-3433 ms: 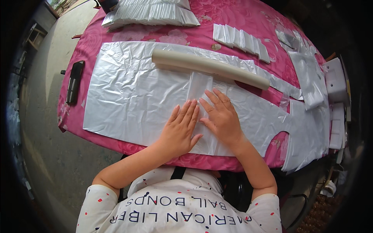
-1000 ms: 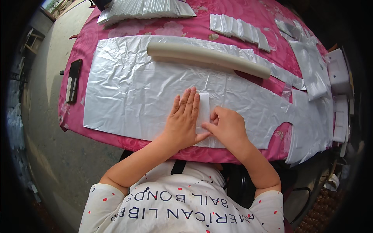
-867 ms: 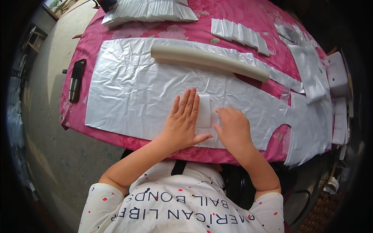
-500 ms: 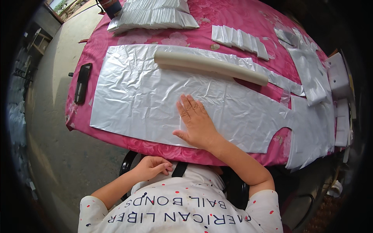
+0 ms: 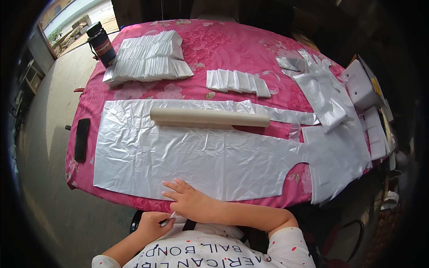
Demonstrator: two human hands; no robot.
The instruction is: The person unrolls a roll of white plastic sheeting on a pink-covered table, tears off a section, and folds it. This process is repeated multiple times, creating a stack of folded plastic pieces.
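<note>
A silvery-white plastic sheet [image 5: 187,156], creased and shaped like an apron with a curved cut-out, lies flat along the table's near side. My right hand [image 5: 192,204] reaches over its near edge, its fingers spread apart. Just below, my left hand [image 5: 152,225] is closed beside the table edge. A small white piece [image 5: 172,217] shows between the two hands; it seems to be in my left fingers and touches my right hand. What it is cannot be made out. A beige cardboard tube [image 5: 210,117] rests across the far part of the sheet.
Folded plastic packets form a large stack [image 5: 147,60] at the far left and a short row [image 5: 238,82] mid-table. More plastic sheets [image 5: 335,156] pile at the right, by white boxes [image 5: 364,85]. A dark bottle [image 5: 102,47] and a phone [image 5: 81,140] sit at the left of the pink tablecloth [image 5: 214,42].
My right hand has drawn back from the middle of the sheet toward my left hand. The left hand now meets it at a small white piece. The view has tilted up, showing more of the table's far side.
</note>
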